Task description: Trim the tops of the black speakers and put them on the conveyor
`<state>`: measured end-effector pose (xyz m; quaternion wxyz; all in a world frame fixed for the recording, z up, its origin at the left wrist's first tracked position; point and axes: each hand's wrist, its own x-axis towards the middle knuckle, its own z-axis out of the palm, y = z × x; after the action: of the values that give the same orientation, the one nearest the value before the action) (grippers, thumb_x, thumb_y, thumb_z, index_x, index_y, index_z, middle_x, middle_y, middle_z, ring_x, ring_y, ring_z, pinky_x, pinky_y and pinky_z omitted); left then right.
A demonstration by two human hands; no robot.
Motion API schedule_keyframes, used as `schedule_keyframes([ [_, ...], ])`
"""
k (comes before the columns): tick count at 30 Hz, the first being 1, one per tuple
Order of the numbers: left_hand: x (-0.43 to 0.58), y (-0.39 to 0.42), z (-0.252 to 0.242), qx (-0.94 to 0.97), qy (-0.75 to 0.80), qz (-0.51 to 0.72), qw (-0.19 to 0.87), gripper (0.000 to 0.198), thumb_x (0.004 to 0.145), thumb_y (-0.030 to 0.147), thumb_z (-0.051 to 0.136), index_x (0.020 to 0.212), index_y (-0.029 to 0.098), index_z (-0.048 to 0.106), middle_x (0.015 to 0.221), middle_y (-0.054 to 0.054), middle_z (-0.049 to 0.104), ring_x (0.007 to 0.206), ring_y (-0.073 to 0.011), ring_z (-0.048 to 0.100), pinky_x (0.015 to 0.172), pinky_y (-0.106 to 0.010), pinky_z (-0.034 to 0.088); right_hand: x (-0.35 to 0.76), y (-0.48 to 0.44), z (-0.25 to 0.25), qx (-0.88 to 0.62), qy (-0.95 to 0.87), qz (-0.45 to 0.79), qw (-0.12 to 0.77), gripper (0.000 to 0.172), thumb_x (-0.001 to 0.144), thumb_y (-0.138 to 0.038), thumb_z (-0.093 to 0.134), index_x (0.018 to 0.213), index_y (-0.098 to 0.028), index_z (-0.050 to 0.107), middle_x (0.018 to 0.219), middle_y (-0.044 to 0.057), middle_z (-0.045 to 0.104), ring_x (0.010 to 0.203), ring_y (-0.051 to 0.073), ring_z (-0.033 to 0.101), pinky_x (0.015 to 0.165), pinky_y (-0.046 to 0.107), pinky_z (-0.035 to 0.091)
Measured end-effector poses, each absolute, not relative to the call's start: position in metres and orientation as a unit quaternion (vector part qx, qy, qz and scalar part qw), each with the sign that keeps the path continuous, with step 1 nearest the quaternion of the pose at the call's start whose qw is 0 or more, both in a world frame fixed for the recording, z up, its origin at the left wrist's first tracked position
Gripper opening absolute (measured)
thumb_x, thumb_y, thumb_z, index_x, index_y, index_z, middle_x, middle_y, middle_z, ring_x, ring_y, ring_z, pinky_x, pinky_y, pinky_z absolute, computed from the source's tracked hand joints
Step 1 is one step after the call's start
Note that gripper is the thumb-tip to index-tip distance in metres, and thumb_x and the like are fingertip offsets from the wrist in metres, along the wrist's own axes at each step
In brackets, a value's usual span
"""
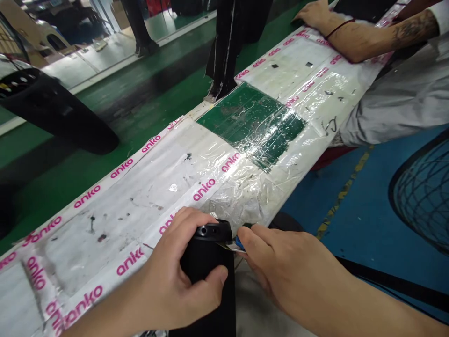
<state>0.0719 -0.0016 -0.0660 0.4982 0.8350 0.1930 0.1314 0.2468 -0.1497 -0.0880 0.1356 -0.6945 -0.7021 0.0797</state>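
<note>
Left hand (178,267) closed around a matte black elongated plastic housing (217,248), held just off the edge of the white, plastic-wrapped bench (140,196). Housing's long axis runs toward the wearer; its far end lies nearer the right hand (284,267), whose fingers pinch a small blue-and-silver metal tool (239,243) against that end.
</note>
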Motion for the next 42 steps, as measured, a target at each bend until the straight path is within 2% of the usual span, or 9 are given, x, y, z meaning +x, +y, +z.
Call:
schedule_keyframes([
  [7, 0.074, -0.002, -0.067, 0.83, 0.188, 0.113, 0.513, 0.049, 0.086, 0.014, 0.063, 0.13, 0.031, 0.048, 0.112, -0.001, 0.056, 0.1, -0.0197, 0.06, 0.085, -0.034, 0.053, 0.257, -0.141, -0.073, -0.676, -0.71, 0.15, 0.131, 0.009, 0.102, -0.017, 0.041, 0.102, -0.024, 0.046, 0.063, -0.005, 0.06, 0.042, 0.019, 0.057, 0.043, 0.034, 0.024],
  [13, 0.075, -0.005, -0.067, 0.83, 0.198, 0.118, 0.508, 0.045, 0.088, 0.016, 0.063, 0.129, 0.029, 0.048, 0.113, -0.002, 0.056, 0.101, -0.0212, 0.061, 0.087, -0.038, 0.054, 0.252, -0.145, -0.078, -0.69, -0.708, 0.114, 0.099, 0.021, 0.09, -0.005, 0.043, 0.103, -0.021, 0.05, 0.071, 0.002, 0.061, 0.051, 0.023, 0.062, 0.046, 0.034, 0.02],
  [18, 0.079, -0.008, -0.066, 0.838, 0.198, 0.13, 0.491, 0.042, 0.089, 0.016, 0.061, 0.128, 0.029, 0.048, 0.11, -0.002, 0.057, 0.098, -0.0215, 0.061, 0.083, -0.038, 0.054, 0.257, -0.14, -0.077, -0.686, -0.711, 0.143, 0.058, 0.014, 0.091, -0.011, 0.048, 0.098, -0.023, 0.05, 0.066, -0.001, 0.057, 0.047, 0.02, 0.057, 0.046, 0.033, 0.014],
  [21, 0.08, -0.009, -0.066, 0.843, 0.198, 0.137, 0.481, 0.038, 0.09, 0.016, 0.06, 0.124, 0.028, 0.05, 0.108, -0.002, 0.058, 0.097, -0.0222, 0.061, 0.082, -0.039, 0.053, 0.262, -0.135, -0.071, -0.677, -0.714, 0.173, 0.035, 0.01, 0.096, -0.015, 0.045, 0.101, -0.023, 0.05, 0.065, -0.002, 0.059, 0.045, 0.019, 0.055, 0.045, 0.034, 0.016],
  [28, 0.081, -0.011, -0.066, 0.843, 0.222, 0.125, 0.474, 0.033, 0.09, 0.018, 0.062, 0.12, 0.025, 0.053, 0.108, -0.004, 0.059, 0.099, -0.0242, 0.061, 0.085, -0.042, 0.052, 0.272, -0.123, -0.053, -0.652, -0.724, 0.223, -0.007, 0.021, 0.089, -0.013, 0.055, 0.109, -0.018, 0.058, 0.061, -0.001, 0.06, 0.045, 0.02, 0.052, 0.042, 0.033, 0.014],
  [32, 0.082, -0.012, -0.064, 0.842, 0.231, 0.119, 0.473, 0.03, 0.091, 0.019, 0.062, 0.119, 0.024, 0.054, 0.109, -0.005, 0.06, 0.1, -0.0251, 0.062, 0.085, -0.043, 0.051, 0.275, -0.117, -0.051, -0.654, -0.714, 0.249, 0.015, 0.016, 0.101, -0.02, 0.048, 0.112, -0.017, 0.059, 0.062, 0.0, 0.061, 0.048, 0.019, 0.052, 0.044, 0.031, 0.016],
  [36, 0.082, -0.015, -0.063, 0.845, 0.238, 0.121, 0.463, 0.027, 0.091, 0.019, 0.062, 0.117, 0.024, 0.055, 0.111, -0.006, 0.06, 0.104, -0.0268, 0.062, 0.089, -0.045, 0.05, 0.278, -0.12, -0.053, -0.66, -0.698, 0.27, 0.068, 0.015, 0.104, -0.024, 0.045, 0.105, -0.018, 0.058, 0.068, 0.003, 0.064, 0.052, 0.02, 0.052, 0.049, 0.031, 0.019],
  [39, 0.082, -0.017, -0.063, 0.838, 0.245, 0.127, 0.47, 0.029, 0.092, 0.02, 0.062, 0.119, 0.025, 0.055, 0.112, -0.005, 0.06, 0.106, -0.0269, 0.062, 0.091, -0.045, 0.05, 0.285, -0.13, -0.055, -0.661, -0.679, 0.283, 0.149, 0.014, 0.103, -0.027, 0.046, 0.096, -0.022, 0.056, 0.07, 0.0, 0.061, 0.055, 0.019, 0.051, 0.052, 0.032, 0.021],
  [42, 0.08, -0.02, -0.065, 0.83, 0.249, 0.123, 0.484, 0.031, 0.092, 0.02, 0.064, 0.12, 0.029, 0.055, 0.112, -0.003, 0.06, 0.106, -0.0261, 0.063, 0.093, -0.045, 0.05, 0.288, -0.146, -0.059, -0.694, -0.605, 0.293, 0.259, 0.021, 0.108, -0.034, 0.038, 0.1, -0.023, 0.054, 0.067, -0.003, 0.053, 0.053, 0.017, 0.047, 0.052, 0.032, 0.026],
])
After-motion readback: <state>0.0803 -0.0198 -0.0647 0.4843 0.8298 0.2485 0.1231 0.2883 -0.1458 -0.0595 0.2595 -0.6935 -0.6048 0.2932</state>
